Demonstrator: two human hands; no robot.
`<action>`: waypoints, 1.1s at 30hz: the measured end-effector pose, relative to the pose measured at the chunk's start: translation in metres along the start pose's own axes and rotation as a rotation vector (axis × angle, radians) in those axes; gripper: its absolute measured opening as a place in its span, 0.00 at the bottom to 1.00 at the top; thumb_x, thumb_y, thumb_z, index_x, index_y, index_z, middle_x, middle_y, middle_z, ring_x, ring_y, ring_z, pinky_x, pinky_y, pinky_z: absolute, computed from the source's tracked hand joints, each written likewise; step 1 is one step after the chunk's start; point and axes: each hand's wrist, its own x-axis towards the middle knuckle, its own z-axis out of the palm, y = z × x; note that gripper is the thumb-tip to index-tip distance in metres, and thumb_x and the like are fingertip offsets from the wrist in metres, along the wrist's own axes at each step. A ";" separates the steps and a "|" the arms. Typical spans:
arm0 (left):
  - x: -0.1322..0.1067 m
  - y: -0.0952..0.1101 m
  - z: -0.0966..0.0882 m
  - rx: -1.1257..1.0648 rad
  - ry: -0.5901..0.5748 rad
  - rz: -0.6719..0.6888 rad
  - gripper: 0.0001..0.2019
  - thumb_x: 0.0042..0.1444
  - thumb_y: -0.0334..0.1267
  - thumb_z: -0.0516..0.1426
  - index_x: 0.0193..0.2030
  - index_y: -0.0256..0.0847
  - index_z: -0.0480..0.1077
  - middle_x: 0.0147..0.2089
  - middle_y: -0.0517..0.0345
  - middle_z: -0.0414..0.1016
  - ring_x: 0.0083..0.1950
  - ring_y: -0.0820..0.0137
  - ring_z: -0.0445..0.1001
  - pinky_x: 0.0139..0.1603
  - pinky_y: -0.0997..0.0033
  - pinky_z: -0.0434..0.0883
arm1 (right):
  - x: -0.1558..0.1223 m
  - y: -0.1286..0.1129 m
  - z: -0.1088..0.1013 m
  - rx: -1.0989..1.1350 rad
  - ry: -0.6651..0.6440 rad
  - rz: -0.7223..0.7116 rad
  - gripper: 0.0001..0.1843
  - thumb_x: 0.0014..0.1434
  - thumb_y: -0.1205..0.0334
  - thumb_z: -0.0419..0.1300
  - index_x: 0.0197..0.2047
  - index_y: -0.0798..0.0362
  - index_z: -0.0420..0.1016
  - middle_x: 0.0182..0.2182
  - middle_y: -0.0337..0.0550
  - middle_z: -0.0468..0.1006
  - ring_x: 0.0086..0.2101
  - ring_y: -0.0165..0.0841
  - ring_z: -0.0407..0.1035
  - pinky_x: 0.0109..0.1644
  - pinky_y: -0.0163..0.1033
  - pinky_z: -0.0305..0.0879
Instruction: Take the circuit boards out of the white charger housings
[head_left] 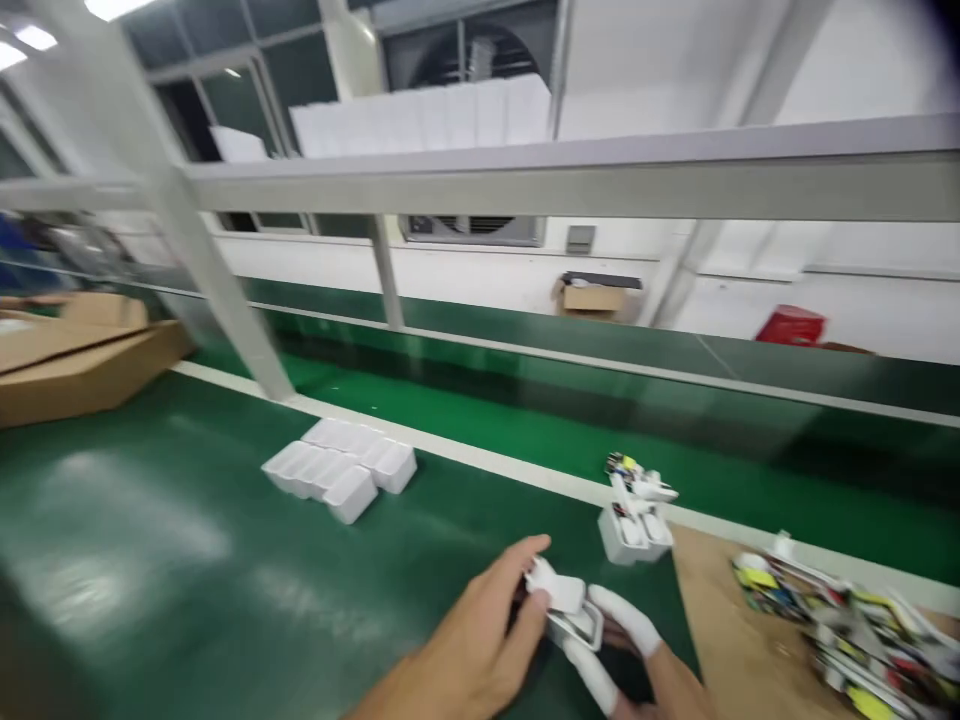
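My left hand (472, 640) and my right hand (637, 660) meet low in the head view over the green work surface (150, 560). Together they pinch a small white plastic part (566, 605). White finger cots cover two fingers of the right hand. Just beyond the hands stands a small white box (634, 530) with pieces in it, and a few coloured and white bits (637, 478) lie behind it. The picture is smeared by motion.
A cluster of empty white plastic trays (341, 468) lies left of centre. Brown cardboard boxes (75, 360) sit at far left. A brown board (739, 630) with a heap of colourful printed packs (847, 625) is at right. A green conveyor belt (600, 420) and a grey frame rail (570, 180) run across behind.
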 end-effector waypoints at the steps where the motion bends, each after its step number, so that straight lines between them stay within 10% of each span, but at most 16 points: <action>1: 0.003 -0.001 0.001 -0.015 -0.007 0.011 0.24 0.74 0.45 0.52 0.74 0.53 0.62 0.61 0.50 0.80 0.58 0.57 0.81 0.64 0.55 0.77 | 0.004 -0.009 -0.005 -0.013 -0.021 0.021 0.29 0.66 0.62 0.63 0.68 0.40 0.68 0.43 0.41 0.87 0.36 0.39 0.85 0.42 0.36 0.84; 6: 0.013 -0.001 0.002 -0.062 -0.033 0.012 0.22 0.76 0.44 0.49 0.73 0.53 0.60 0.52 0.55 0.81 0.47 0.62 0.82 0.51 0.62 0.81 | 0.030 -0.037 -0.011 -0.052 -0.152 -0.199 0.27 0.67 0.74 0.56 0.67 0.47 0.69 0.51 0.51 0.82 0.48 0.39 0.82 0.54 0.39 0.80; 10: 0.014 -0.002 -0.001 -0.118 -0.036 0.028 0.22 0.76 0.45 0.50 0.74 0.53 0.61 0.52 0.54 0.81 0.47 0.62 0.82 0.51 0.60 0.82 | 0.029 -0.036 -0.011 0.071 -0.158 -0.098 0.24 0.69 0.70 0.56 0.66 0.46 0.72 0.51 0.51 0.81 0.46 0.39 0.81 0.53 0.41 0.80; 15: 0.009 -0.005 0.013 -0.153 0.013 0.275 0.50 0.57 0.47 0.72 0.79 0.54 0.49 0.68 0.42 0.71 0.63 0.51 0.76 0.64 0.46 0.77 | 0.024 -0.035 0.005 0.807 -0.110 0.622 0.22 0.67 0.45 0.65 0.54 0.51 0.81 0.44 0.52 0.84 0.40 0.43 0.81 0.45 0.47 0.81; 19: 0.005 -0.001 0.027 -0.054 0.113 0.444 0.42 0.64 0.40 0.67 0.78 0.55 0.50 0.66 0.44 0.73 0.66 0.50 0.72 0.66 0.43 0.74 | 0.026 -0.049 0.010 1.258 -0.073 0.967 0.30 0.56 0.38 0.74 0.48 0.56 0.82 0.33 0.49 0.84 0.34 0.46 0.82 0.42 0.51 0.79; 27: 0.004 0.011 0.025 0.068 0.164 0.505 0.38 0.64 0.41 0.68 0.75 0.49 0.54 0.63 0.45 0.74 0.62 0.53 0.73 0.61 0.53 0.77 | 0.038 -0.067 -0.003 1.313 -0.087 0.945 0.26 0.56 0.43 0.75 0.44 0.57 0.82 0.33 0.49 0.85 0.37 0.45 0.82 0.49 0.52 0.78; 33: 0.010 0.006 0.020 0.214 0.197 0.381 0.39 0.62 0.28 0.61 0.76 0.48 0.52 0.62 0.44 0.74 0.62 0.51 0.72 0.60 0.46 0.76 | 0.037 -0.058 -0.004 0.894 0.058 0.658 0.29 0.58 0.38 0.72 0.53 0.52 0.83 0.49 0.52 0.85 0.45 0.47 0.82 0.53 0.53 0.80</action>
